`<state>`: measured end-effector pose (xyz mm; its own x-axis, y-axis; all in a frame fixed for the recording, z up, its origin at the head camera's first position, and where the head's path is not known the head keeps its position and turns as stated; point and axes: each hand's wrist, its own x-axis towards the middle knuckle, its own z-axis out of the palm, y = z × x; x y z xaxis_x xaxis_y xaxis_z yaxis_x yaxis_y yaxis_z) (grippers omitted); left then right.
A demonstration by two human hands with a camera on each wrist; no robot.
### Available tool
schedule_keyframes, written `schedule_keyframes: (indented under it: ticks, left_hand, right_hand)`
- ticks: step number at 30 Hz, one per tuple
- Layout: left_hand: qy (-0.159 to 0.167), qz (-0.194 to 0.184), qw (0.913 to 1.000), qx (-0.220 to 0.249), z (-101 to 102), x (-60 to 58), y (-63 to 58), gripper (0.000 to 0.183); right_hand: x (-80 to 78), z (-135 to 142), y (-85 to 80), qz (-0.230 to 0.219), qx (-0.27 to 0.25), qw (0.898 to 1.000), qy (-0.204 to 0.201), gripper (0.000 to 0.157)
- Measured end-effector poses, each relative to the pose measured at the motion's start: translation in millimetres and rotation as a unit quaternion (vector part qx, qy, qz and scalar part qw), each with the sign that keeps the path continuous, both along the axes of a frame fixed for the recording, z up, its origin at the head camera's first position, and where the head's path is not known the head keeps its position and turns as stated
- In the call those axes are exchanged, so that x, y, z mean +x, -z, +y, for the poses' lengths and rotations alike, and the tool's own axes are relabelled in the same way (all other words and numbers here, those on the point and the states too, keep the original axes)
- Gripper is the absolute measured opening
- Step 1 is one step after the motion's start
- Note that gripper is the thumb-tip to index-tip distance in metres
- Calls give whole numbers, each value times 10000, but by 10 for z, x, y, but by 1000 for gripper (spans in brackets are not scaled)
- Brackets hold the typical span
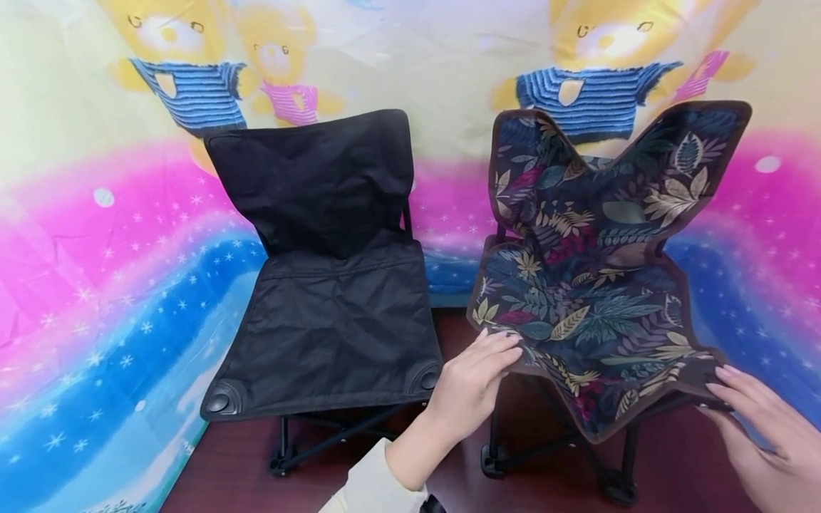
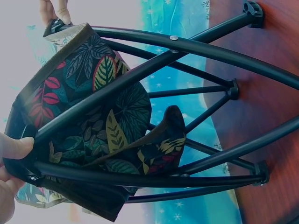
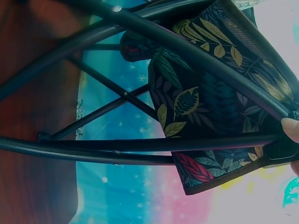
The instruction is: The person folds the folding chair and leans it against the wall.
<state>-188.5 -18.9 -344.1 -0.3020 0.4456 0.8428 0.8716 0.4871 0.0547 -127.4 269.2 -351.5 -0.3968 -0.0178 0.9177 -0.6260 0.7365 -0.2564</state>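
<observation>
A leaf-patterned folding chair (image 1: 596,306) stands on the right in the head view, its seat and backrest fabric both sagging in the middle. My left hand (image 1: 468,388) grips its front left seat corner, fingers over the top and thumb at the tube end. At the front right corner, my right hand (image 1: 770,427) holds the dark corner piece in the same way. Seen from the left wrist, black crossed tubes (image 2: 140,84) run from the fabric (image 2: 84,121) down to the feet. The right wrist view shows the right thumb (image 3: 292,129) pressed on the corner.
A plain black folding chair (image 1: 346,320) stands unfolded close by on the left. Both chairs rest on a dark reddish wooden surface (image 1: 237,456). Behind and around them hangs a backdrop (image 1: 83,235) printed with bears and snowflakes.
</observation>
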Motion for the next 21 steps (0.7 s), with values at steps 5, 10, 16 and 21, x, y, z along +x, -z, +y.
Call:
schedule_keyframes:
  ticks: [5,10,16,21]
  left_hand:
    - [-18,-43,10000,19,11,6,-9,28]
    - [-35,-69,9999,87,18,10,-23,28]
    - [-48,-181,9997,149,23,15,-38,27]
    - [-11,-373,9991,180,31,8,-45,27]
  right_hand:
    - [18,-26,-16,-210,123,9995,215,61]
    - [10,-53,-50,-91,157,9997,176,58]
    - [28,-103,-113,-363,315,9984,313,62]
    - [6,-148,-148,-30,223,9996,168,57]
